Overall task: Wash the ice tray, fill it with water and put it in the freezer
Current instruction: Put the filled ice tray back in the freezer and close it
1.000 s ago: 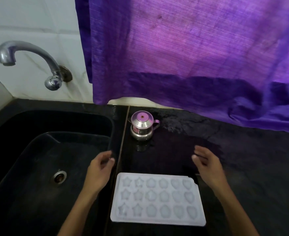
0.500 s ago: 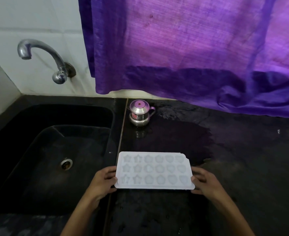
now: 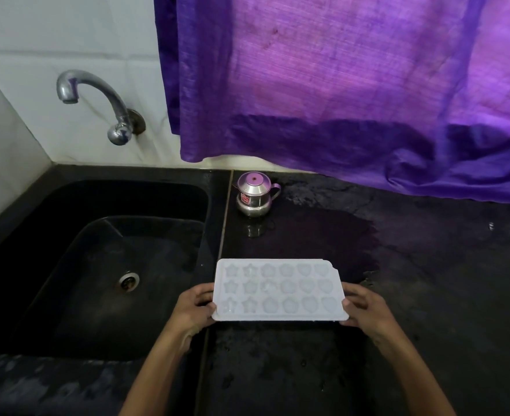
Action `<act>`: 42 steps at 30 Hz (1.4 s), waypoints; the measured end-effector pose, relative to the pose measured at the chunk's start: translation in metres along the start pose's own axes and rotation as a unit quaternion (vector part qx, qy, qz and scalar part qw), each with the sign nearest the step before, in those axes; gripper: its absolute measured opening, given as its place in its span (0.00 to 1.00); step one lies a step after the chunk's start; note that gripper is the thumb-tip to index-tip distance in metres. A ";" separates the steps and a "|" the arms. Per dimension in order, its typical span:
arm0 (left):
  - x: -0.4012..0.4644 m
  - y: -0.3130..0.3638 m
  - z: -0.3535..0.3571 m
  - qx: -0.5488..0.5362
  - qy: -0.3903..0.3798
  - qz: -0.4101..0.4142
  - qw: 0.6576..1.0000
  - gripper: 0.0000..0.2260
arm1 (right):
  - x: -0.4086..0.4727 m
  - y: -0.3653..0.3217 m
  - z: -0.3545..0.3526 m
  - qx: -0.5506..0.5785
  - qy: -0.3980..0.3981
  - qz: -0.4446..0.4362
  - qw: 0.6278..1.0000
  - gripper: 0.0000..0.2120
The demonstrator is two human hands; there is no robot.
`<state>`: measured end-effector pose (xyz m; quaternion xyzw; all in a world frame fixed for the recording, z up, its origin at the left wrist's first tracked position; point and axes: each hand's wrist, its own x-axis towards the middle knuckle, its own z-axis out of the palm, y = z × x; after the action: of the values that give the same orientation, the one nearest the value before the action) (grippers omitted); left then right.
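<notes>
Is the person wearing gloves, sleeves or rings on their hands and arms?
No. The left hand and right hand are bare, without gloves. Both forearms are uncovered right down to the picture's bottom edge, so no sleeves show. No rings, bracelets or watch can be seen.

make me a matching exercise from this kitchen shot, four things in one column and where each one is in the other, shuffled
Things:
1. white plastic ice tray with star and heart moulds
2. curved chrome tap
3. small steel pot with a pink lid
4. purple cloth curtain

Places:
A. hanging over the back of the black counter
B. on the white tiled wall above the black sink
C. held at its short ends by the left hand and right hand
D. standing on the counter, just right of the sink's back corner

Pairs: 1-C, 2-B, 3-D, 4-A
</notes>
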<state>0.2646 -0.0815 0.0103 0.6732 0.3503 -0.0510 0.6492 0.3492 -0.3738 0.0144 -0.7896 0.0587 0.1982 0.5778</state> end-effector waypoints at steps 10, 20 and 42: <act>-0.030 0.017 -0.030 -0.026 -0.013 0.056 0.998 0.14 | -0.020 -0.036 0.003 -0.010 -0.017 -0.050 0.999 0.15; -0.069 0.006 -0.082 -0.095 0.029 0.083 0.992 0.15 | -0.025 -0.063 0.038 -0.007 -0.107 -0.082 0.991 0.16; -0.296 -0.133 -0.053 -0.306 0.452 -0.005 0.838 0.16 | -0.051 -0.086 0.187 -0.152 -0.562 -0.138 0.801 0.22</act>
<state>-0.0489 -0.1646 0.0621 0.3869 0.6062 0.3657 0.5909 0.2846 -0.1775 0.0630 -0.6174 -0.4167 0.5318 0.4029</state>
